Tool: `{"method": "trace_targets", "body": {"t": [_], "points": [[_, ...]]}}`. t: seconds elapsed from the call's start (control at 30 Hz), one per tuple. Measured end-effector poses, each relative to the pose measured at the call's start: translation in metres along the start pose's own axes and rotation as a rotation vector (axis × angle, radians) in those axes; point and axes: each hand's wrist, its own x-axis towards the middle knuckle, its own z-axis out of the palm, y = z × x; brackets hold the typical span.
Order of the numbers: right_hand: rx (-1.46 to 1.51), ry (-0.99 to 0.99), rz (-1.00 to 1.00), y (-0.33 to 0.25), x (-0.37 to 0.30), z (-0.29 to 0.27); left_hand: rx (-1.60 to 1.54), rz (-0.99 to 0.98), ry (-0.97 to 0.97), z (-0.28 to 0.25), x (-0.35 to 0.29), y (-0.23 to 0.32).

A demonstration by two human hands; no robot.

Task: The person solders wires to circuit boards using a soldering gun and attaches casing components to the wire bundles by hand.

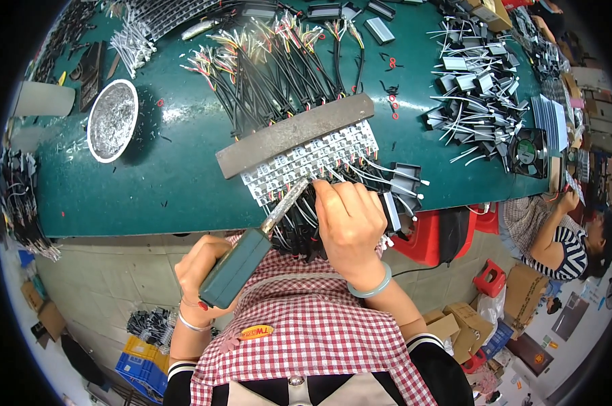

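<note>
My left hand [201,265] is closed round the green blocky handle of a soldering iron [235,268]. Its worn metal tip reaches the near side of a panel of small white circuit boards [318,157]. Right beside the tip, my right hand [350,220] pinches at the panel's near edge; what lies between its fingertips is too small to make out. Across the panel rests a grey metal bar [296,133]. Black cables [252,78] with bare coloured ends fan out beyond the bar. White wires and black housings [406,179] hang at the panel's near right.
A bowl [113,120] with silvery residue stands at left on the green table [170,196]. Far right lie a heap of housings with white wires [471,88] and a fan [529,153]. Red stools [424,237] are below the table edge; another person [549,237] sits at right.
</note>
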Motion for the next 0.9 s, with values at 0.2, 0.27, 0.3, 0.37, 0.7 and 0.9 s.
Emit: {"method": "trace_targets", "body": {"t": [0.2, 0.27, 0.3, 0.37, 0.7, 0.9], "points": [[-0.001, -0.001, 0.001, 0.0002, 0.0, -0.0003, 0.049, 0.073, -0.047, -0.0007, 0.0024, -0.0036], [0.005, -0.001, 0.002, 0.0002, 0.0, -0.0006, 0.036, 0.058, -0.046, -0.0006, 0.0022, -0.0037], [0.002, -0.002, 0.003, 0.0, -0.0001, -0.0007, 0.035, 0.058, -0.047, -0.0006, 0.0022, -0.0032], [0.002, -0.003, 0.002, -0.0006, 0.0002, -0.0006, 0.037, 0.046, -0.053, -0.0018, 0.0028, -0.001], [-0.015, 0.006, 0.001, -0.001, 0.0012, -0.0006, 0.034, 0.069, -0.024, -0.0034, -0.0001, -0.0009], [-0.026, 0.004, 0.01, -0.0018, 0.0016, -0.0003, 0.004, 0.001, 0.049, -0.0029, 0.0004, 0.0035]]}}
